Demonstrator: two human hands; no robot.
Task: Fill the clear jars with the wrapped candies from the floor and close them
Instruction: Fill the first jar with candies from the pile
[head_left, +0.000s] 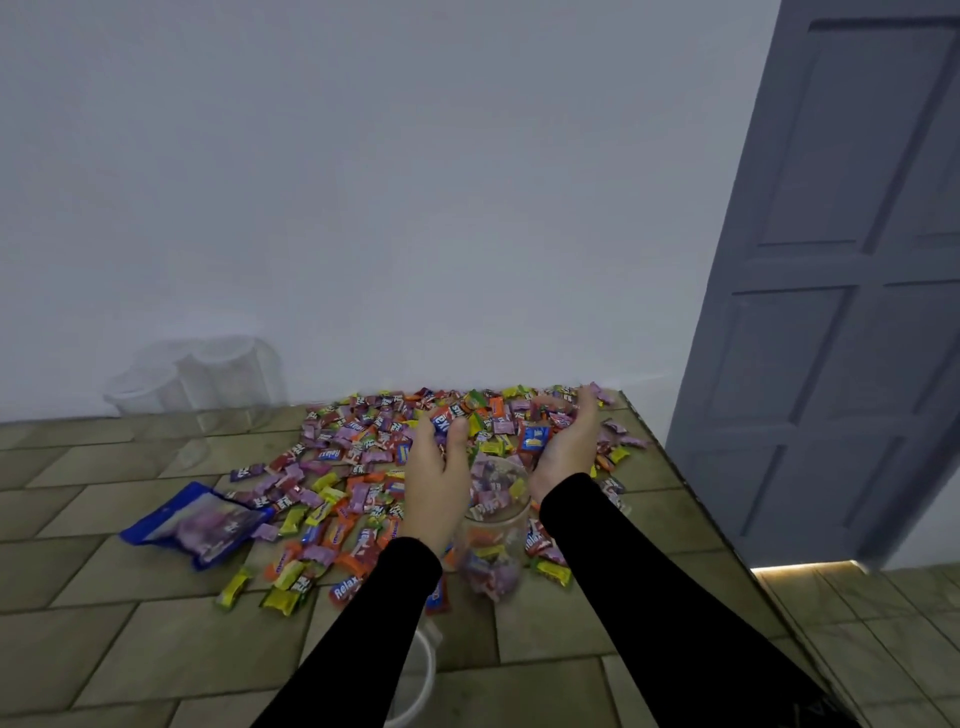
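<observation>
Left of both hands, a blue candy bag (200, 525) lay on the tiled floor (104, 649). Left hand (435, 467) clasped wrapped candies (363, 467); right hand (569, 444) was cupped, released. Between them stood a part-filled clear jar (493, 535).

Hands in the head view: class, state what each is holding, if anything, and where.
Left hand pinches candies at its fingertips; right hand is open, holding nothing visible.
</observation>
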